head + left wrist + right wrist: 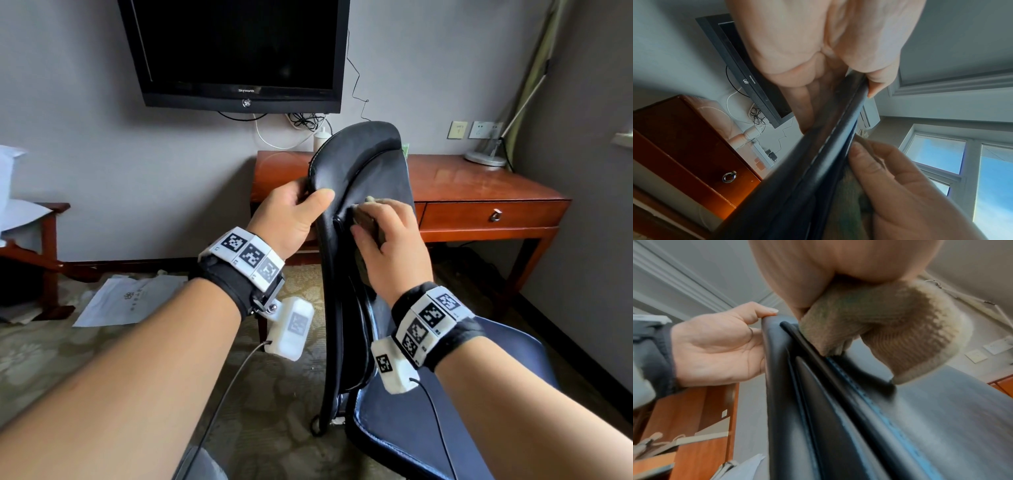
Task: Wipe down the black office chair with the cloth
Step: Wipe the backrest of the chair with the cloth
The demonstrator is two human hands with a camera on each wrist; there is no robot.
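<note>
Right hand (pixel 390 240) presses cloth (pixel 890 331) on chair (pixel 359 178); left hand (pixel 291 216) grips edge

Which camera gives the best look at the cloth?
The right wrist view: the cloth fills it, ribbed and bunched under the right hand. The head view shows only edges around that hand; the left wrist view a blurred patch.
</note>
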